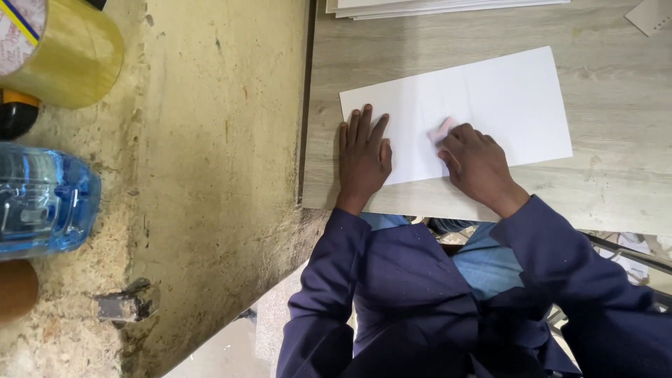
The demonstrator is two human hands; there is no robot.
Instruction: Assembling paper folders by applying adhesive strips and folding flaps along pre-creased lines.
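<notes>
A white sheet of paper [490, 98] lies on a pale wood-grain table [616, 189]. My left hand [364, 157] rests flat on the sheet's left near corner, fingers together and stretched out. My right hand [476, 164] is closed around a small pink eraser [441, 130], pressing it onto the middle of the sheet. Both arms wear dark blue sleeves.
A stack of white sheets [434, 7] lies at the table's far edge. To the left is a rough yellowish surface [224, 140] carrying a roll of brown tape [59, 49] and a blue-tinted clear plastic bottle [42, 199]. A paper scrap [651, 15] sits at the far right.
</notes>
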